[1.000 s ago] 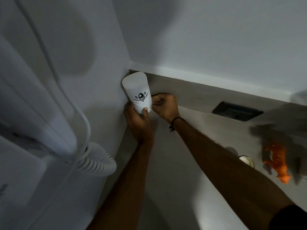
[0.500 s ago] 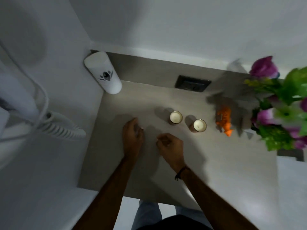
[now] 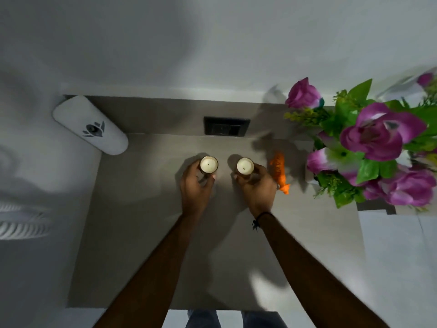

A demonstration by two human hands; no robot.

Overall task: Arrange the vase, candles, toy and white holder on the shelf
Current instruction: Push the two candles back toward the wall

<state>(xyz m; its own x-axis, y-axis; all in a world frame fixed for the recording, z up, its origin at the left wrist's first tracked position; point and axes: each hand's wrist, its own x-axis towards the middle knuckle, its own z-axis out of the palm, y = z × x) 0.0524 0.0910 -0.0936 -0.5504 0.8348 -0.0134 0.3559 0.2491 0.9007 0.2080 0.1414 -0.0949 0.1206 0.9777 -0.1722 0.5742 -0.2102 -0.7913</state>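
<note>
Now each hand grips a candle mid-shelf: left hand [image 3: 195, 185] on the left candle [image 3: 208, 164], right hand [image 3: 256, 185] on the right candle [image 3: 245, 165], beside the toy [image 3: 280, 172].

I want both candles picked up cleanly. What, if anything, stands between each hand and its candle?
Nothing visible: the left hand already wraps the left candle, and the right hand wraps the right candle. The orange toy lies just beside the right hand.
</note>
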